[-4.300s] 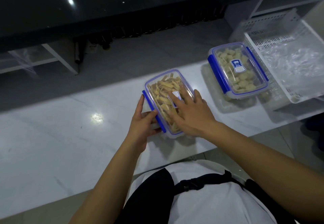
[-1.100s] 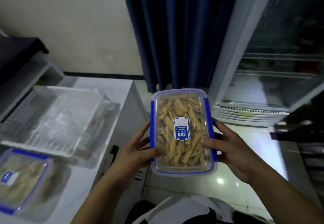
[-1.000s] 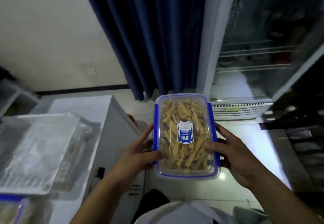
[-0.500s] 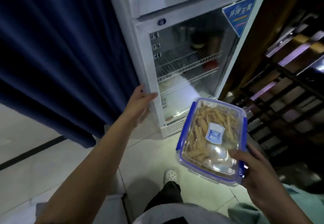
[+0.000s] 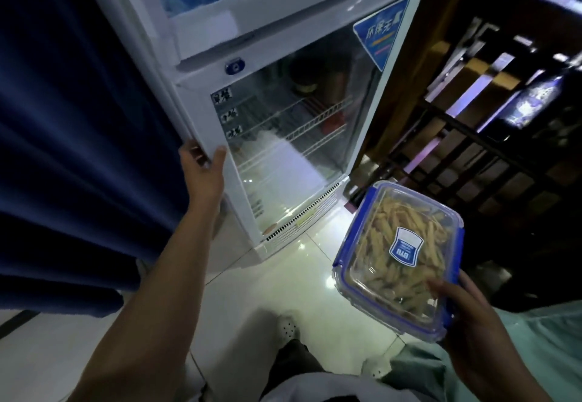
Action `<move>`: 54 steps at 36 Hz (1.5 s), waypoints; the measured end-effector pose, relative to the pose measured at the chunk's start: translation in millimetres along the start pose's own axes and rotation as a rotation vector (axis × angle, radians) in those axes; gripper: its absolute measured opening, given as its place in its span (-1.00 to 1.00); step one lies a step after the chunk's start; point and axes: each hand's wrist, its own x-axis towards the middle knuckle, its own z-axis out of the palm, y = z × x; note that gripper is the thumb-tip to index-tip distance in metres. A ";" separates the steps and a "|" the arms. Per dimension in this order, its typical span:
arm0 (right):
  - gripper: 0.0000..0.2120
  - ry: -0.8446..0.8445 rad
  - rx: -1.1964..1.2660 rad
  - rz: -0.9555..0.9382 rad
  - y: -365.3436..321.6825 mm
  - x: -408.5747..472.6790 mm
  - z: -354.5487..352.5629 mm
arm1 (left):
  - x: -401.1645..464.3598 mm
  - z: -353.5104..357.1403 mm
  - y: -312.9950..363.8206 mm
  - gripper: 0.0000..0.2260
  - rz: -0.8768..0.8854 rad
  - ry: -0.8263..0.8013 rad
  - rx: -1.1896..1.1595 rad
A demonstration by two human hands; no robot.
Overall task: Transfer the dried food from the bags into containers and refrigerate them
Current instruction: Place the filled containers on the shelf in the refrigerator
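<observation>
At left of centre, the left hand [image 5: 203, 172] is curling its grip around the fridge door [image 5: 283, 137] edge. At lower right, the right hand [image 5: 466, 329] is pinching the sealed container [image 5: 400, 253] by its near end, its long axis pointing up-left toward the fridge, which is nearer the left hand.

Dark blue curtain [image 5: 78, 124] hangs on the left; pale glossy floor tiles [image 5: 252, 291] catch glare; a dark wooden rack [image 5: 472, 137] stands on the right; dim light
</observation>
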 end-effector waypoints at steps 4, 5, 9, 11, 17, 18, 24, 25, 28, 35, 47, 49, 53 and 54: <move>-0.59 0.011 -0.016 -0.030 -11.3 13.0 -7.2 | -2.3 -1.0 0.6 -0.60 0.022 -0.007 0.025; -0.63 0.009 -0.018 -0.044 -15.3 17.7 -10.8 | -5.9 -1.1 1.5 -0.61 0.027 -0.010 0.029; -0.71 -0.047 0.003 -0.082 -37.6 37.0 -33.5 | -48.9 6.9 2.5 -0.66 0.062 0.033 0.051; -0.72 -0.077 -0.004 -0.087 -47.0 44.1 -50.2 | -87.4 15.8 0.6 -0.68 0.070 0.056 0.047; -0.69 -0.104 0.016 -0.082 -62.2 66.0 -95.4 | -209.6 53.7 -6.4 -0.63 0.075 0.029 -0.039; -0.69 -0.093 0.018 -0.076 -63.7 68.0 -104.6 | -226.4 61.7 -5.2 -0.56 0.063 0.011 -0.036; -0.74 -0.074 0.053 -0.036 -59.3 72.0 -183.4 | -297.8 125.7 8.8 -0.27 0.118 -0.234 0.047; -0.74 -0.068 0.056 -0.034 -56.8 71.8 -198.1 | -305.9 138.1 10.4 -0.32 0.121 -0.297 0.042; -0.75 -0.031 0.059 -0.028 -47.9 67.2 -242.6 | -328.6 177.4 11.2 -0.43 0.103 -0.442 0.060; -0.63 0.143 0.167 0.013 -25.8 44.9 -336.8 | -366.3 274.4 35.9 -0.47 0.039 -0.646 0.105; -0.50 0.329 0.399 0.005 13.0 -13.0 -414.9 | -423.6 445.7 72.1 -0.61 0.001 -0.688 0.082; -0.46 0.334 0.410 -0.011 13.7 -19.9 -417.9 | -427.5 467.1 74.4 -0.63 -0.018 -0.649 0.093; -0.29 0.375 0.404 -0.041 13.1 -28.3 -418.9 | -430.5 496.1 76.4 -0.66 -0.029 -0.618 0.108; -0.30 0.385 0.405 -0.045 13.7 -29.4 -418.4 | -430.7 499.4 77.0 -0.66 -0.039 -0.634 0.102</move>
